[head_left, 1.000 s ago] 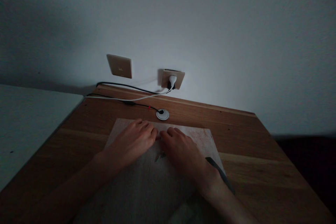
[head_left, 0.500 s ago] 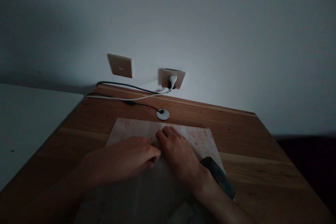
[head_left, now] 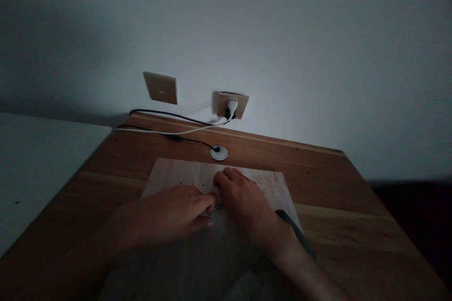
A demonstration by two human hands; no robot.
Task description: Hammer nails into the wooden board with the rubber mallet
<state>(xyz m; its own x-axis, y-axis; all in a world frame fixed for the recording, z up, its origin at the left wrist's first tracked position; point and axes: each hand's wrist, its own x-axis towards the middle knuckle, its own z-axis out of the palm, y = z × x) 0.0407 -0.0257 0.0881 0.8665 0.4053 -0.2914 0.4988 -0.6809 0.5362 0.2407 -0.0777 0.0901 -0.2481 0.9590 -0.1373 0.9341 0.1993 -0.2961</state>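
A pale, worn board [head_left: 180,263] lies on the wooden desk, with both hands over its middle. My left hand [head_left: 173,214] comes in from the left, its fingers curled and its thumb lying a little below them. My right hand [head_left: 243,202] is closed, knuckles up and fingertips turned down toward the board. A small dark, finely lined patch [head_left: 219,207] shows in the gap between the hands; I cannot tell what it is. Whatever either hand grips is hidden behind the fingers. Beside my right wrist lies a dark, long, rounded object [head_left: 300,235], partly covered by the forearm.
The wooden desk [head_left: 339,225] meets a white wall. A wall socket [head_left: 240,103] holds a white plug [head_left: 232,105]. White and black cables run left along the desk's back, one entering a round cable grommet [head_left: 219,153]. A blank wall plate [head_left: 160,88] is farther left. A dim pale object [head_left: 243,286] lies near the bottom.
My left hand's thumb has come away from its curled fingers. My right hand has shifted slightly right, its forearm covering more of the dark object. The lined patch now shows between the hands.
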